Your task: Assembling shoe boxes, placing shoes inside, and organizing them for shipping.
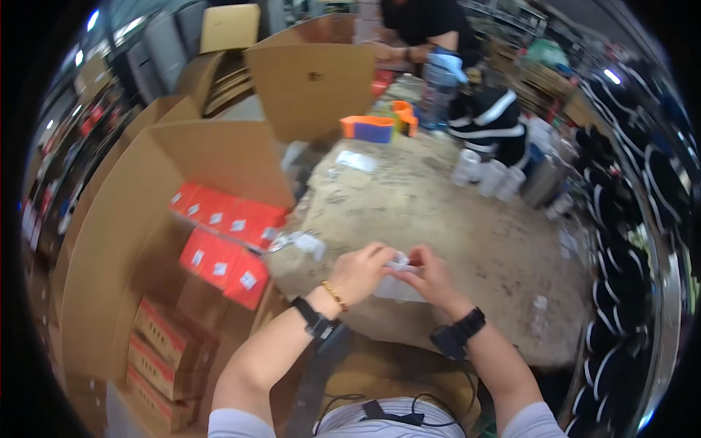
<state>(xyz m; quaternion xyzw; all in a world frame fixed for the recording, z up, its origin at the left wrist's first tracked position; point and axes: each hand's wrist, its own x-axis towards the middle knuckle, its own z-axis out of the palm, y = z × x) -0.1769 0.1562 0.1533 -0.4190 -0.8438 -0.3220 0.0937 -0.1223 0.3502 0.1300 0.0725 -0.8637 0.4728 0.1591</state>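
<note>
Near the front edge of the table my left hand (360,274) and my right hand (435,279) meet. Their fingers pinch a small whitish, crumpled piece (399,261) between them; it is too blurred to tell what it is. Just below the fingers a pale translucent sheet (398,290) shows; I cannot tell whether it joins the piece or lies on the table. To the left of my left hand, a clear plastic wrapper (309,245) rests at the table's edge.
A brown-covered table (467,219) lies ahead. At left, an open carton (109,241) holds red boxes (219,269) and brown boxes (157,365). White rolls (491,177), an orange-and-purple box (366,129) and a large bottle (438,91) stand farther back. Another person (438,29) works beyond.
</note>
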